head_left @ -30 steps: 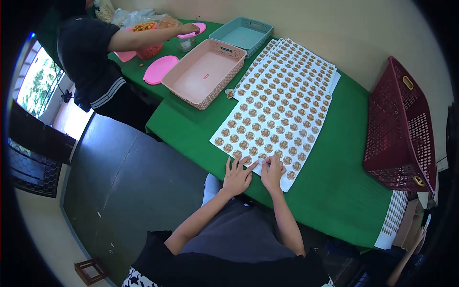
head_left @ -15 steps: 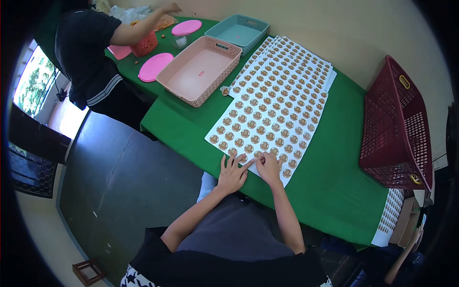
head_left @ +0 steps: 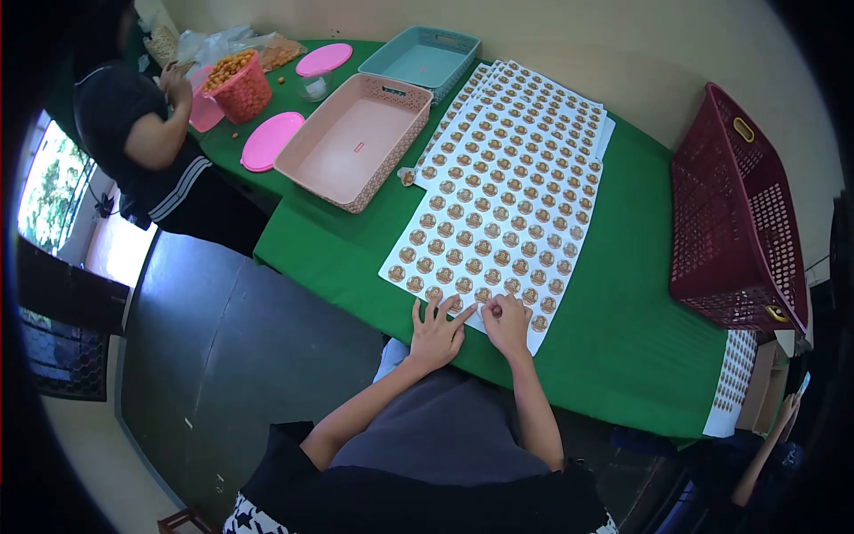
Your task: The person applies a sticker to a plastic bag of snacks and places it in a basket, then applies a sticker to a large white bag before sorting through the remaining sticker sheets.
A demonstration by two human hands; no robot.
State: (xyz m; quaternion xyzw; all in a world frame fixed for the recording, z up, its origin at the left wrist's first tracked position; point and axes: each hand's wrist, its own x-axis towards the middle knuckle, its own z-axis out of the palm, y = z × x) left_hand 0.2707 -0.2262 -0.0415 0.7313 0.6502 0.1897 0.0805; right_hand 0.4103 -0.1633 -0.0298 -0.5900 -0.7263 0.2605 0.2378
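A white sheet of round brown-and-gold stickers (head_left: pixel 498 222) lies on the green table, its near corner by the table's front edge. My left hand (head_left: pixel 436 336) rests on the sheet's lower edge with fingers spread, the index finger pointing toward my right hand. My right hand (head_left: pixel 507 325) is closed in a pinch at the lower edge, apparently on one sticker that the fingertips mostly cover. More sticker sheets (head_left: pixel 543 93) lie stacked beneath and behind. A loose crumpled piece (head_left: pixel 406 176) with a sticker print sits at the sheet's left side.
A pink basket tray (head_left: pixel 351 133) and a teal one (head_left: pixel 422 60) stand at the back left. A tall maroon basket (head_left: pixel 725 214) stands on the right. Pink lids (head_left: pixel 273 141) and a red basket of round orange snacks (head_left: pixel 238 87) are near another person (head_left: pixel 147 133) at left.
My hands stay at the sheet's lower edge, the right fingers still pinched. The view has shifted slightly. The person at left has drawn the outstretched arm back in toward the body.
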